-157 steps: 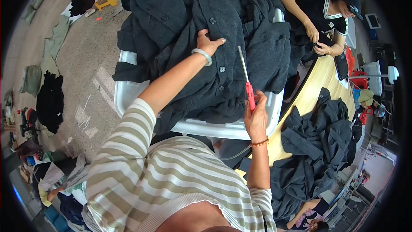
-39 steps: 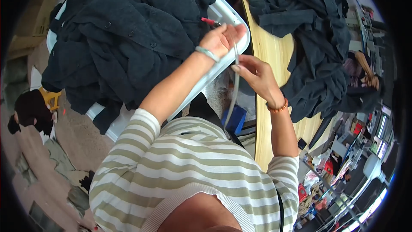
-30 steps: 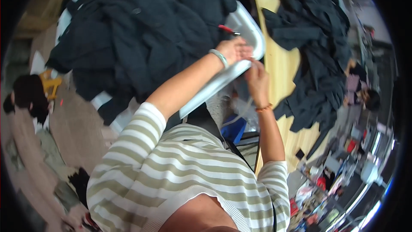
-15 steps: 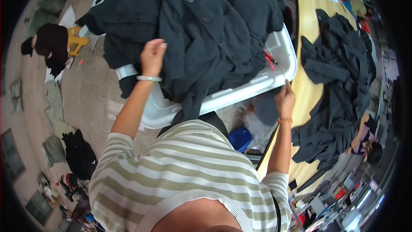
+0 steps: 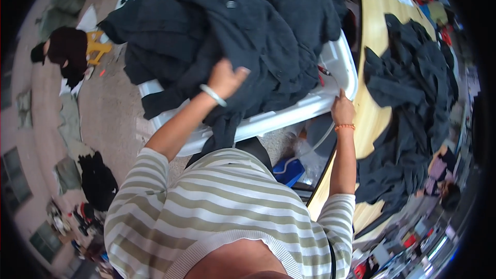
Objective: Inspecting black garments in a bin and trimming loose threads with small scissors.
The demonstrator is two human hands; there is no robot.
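Dark garments with buttons (image 5: 289,20) lie heaped in a white plastic tub (image 5: 289,117), some cloth hanging over its near edge. My left hand (image 5: 227,79) is over the front of the heap, its thumb held apart from the blurred fingers; I see nothing held in it. At the tub's near right corner, my right hand (image 5: 342,109) is closed on a thin pale cord (image 5: 321,141). The cord trails below that hand toward the floor. Inside the tub, near the right hand, lies a small red-and-black tool (image 5: 324,70), partly hidden by cloth.
To the right, a wooden table (image 5: 374,124) bears more dark cloth (image 5: 408,77). A blue container (image 5: 289,171) and clear plastic lie below the tub. A yellow stool (image 5: 97,47) stands left, beside a person in dark clothes (image 5: 68,54). Another person (image 5: 443,175) is at the far right.
My left hand has moved right and slightly nearer across the heap, and the cloth there has shifted. My right hand stays near the corner; the cord now shows trailing below it.
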